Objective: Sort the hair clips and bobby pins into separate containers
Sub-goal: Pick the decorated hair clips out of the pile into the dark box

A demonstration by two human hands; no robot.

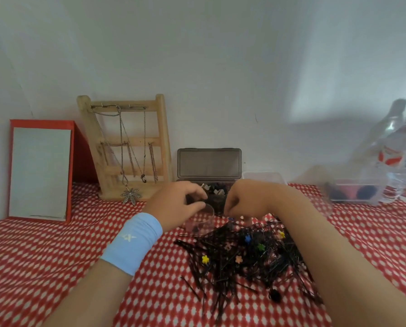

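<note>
A heap of black bobby pins (239, 263) lies on the red-and-white cloth, with small flower-shaped hair clips mixed in, such as a yellow one (205, 259) and a green one (260, 246). My left hand (178, 204), with a light blue wristband, grips the rim of a small clear cup (203, 223) at the heap's far edge. My right hand (242, 201) hovers just right of the cup with its fingers curled down. It seems to pinch a tiny blue clip (231, 218), mostly hidden. Behind both hands stands an open dark box (209, 164) with clips inside.
A wooden necklace stand (126, 147) and a red-framed mirror (40, 171) lean on the wall at the left. A clear lidded tub (265, 177) sits behind my right hand. Clear plastic bottles (395, 156) and a clear box (355, 192) stand at the right.
</note>
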